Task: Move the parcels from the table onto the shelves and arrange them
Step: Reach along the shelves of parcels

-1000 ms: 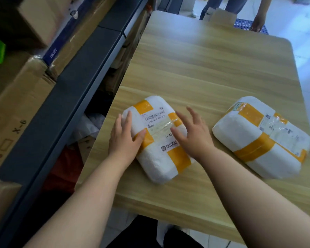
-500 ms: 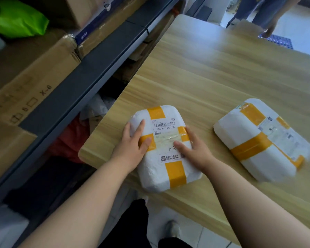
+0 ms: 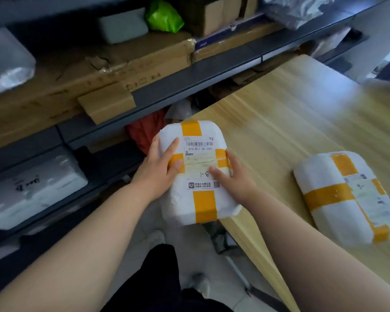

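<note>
A white parcel [image 3: 199, 174] crossed with orange tape and bearing a barcode label is held between both hands at the table's near-left corner, partly past the table [image 3: 291, 118] edge. My left hand [image 3: 159, 170] grips its left side, thumb and forefinger on top. My right hand [image 3: 233, 180] grips its right side with the thumb on the label. A second, similar parcel [image 3: 347, 199] lies on the table to the right. The grey metal shelves [image 3: 189, 79] stand on the left.
The upper shelf holds a flat cardboard box [image 3: 77, 77], a green bag [image 3: 163, 16] and other boxes. A white foam parcel [image 3: 32, 188] sits on the lower shelf, with a red bag [image 3: 144, 131] behind the table corner. Bare floor lies below.
Both hands have closed on the parcel and carried it left, off the table's corner toward the shelves. My view has swung left onto the shelving.
</note>
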